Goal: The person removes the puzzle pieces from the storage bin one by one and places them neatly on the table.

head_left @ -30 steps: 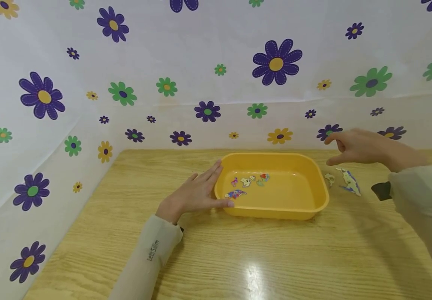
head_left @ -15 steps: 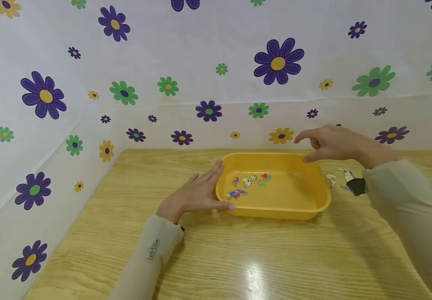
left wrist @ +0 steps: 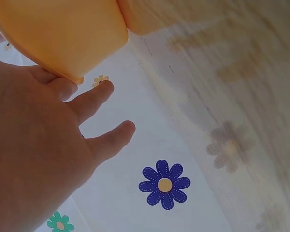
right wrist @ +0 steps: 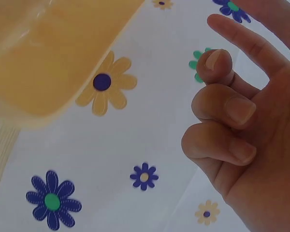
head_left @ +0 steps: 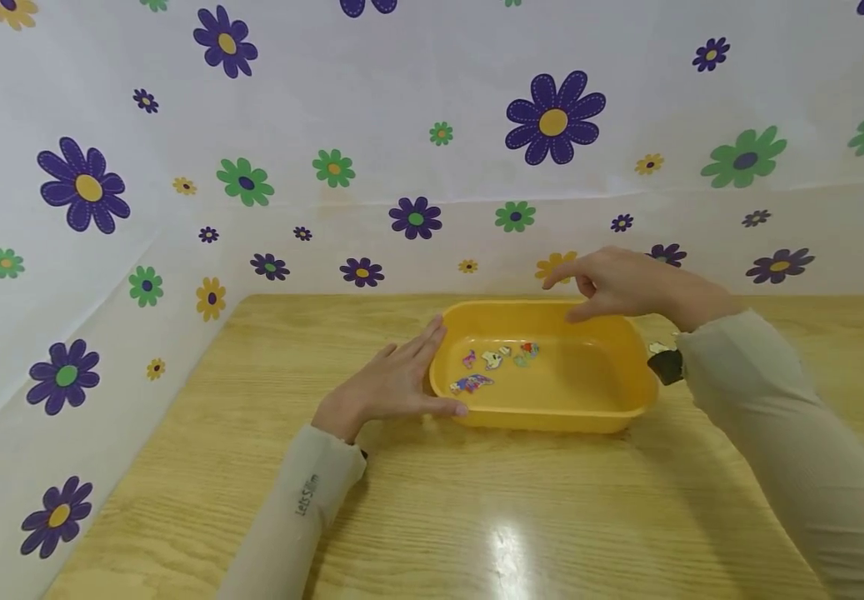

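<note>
A yellow plastic basin (head_left: 551,423) stands on the wooden table, with several small flat cut-out pieces (head_left: 492,360) lying in its left half. One longer blue and purple cut-out (head_left: 471,383) is nearest its front. At the basin's left end my left hand (head_left: 390,387) rests with fingers along the wall and the thumb over the front rim. Above the back right rim hovers my right hand (head_left: 619,283), holding nothing. The right wrist view shows its index finger and thumb apart and its other fingers (right wrist: 222,104) curled in.
Right of the basin, a pale cut-out (head_left: 658,347) lies on the table (head_left: 491,508), partly hidden behind the right wrist and its dark wrist camera (head_left: 666,367). A white flower-printed sheet (head_left: 372,100) rises behind the table and along its left side.
My right hand has moved left from over the cut-outs beside the basin to its back right rim, its sleeve now covering most of them. The left hand and the pieces inside stay put.
</note>
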